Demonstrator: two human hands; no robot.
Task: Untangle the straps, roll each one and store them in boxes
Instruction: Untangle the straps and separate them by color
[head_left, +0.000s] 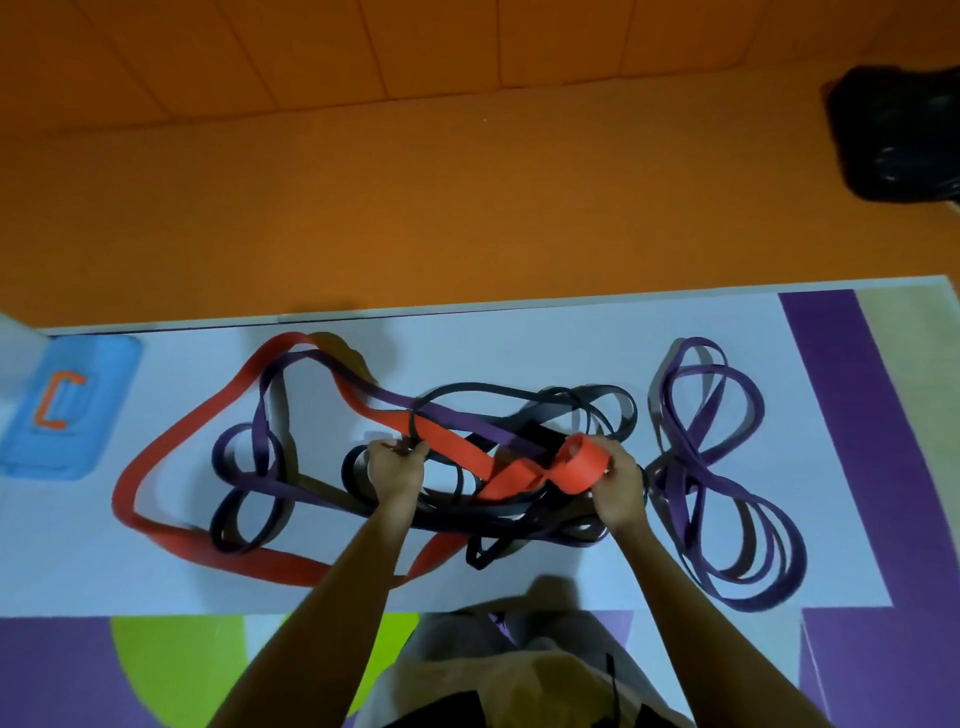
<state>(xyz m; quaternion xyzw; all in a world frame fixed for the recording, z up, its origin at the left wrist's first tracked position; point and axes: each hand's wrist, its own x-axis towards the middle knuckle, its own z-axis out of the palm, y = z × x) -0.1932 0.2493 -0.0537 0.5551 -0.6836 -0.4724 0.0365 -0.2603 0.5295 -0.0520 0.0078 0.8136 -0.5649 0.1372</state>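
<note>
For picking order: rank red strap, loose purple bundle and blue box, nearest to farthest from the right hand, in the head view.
1. Red strap, held in the right hand.
2. Purple bundle, just to its right.
3. Blue box, far left.

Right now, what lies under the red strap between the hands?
Black straps pass beneath the red strap on the white surface; their crossings below it are hidden.

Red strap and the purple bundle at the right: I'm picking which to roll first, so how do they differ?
The red strap is wide; the purple bundle is narrower bands. The red strap threads through the black and purple tangle; the purple bundle lies beside it in figure-eight loops. The right hand grips the red strap; no hand touches the purple bundle. Both lie unrolled on the white table.
</note>
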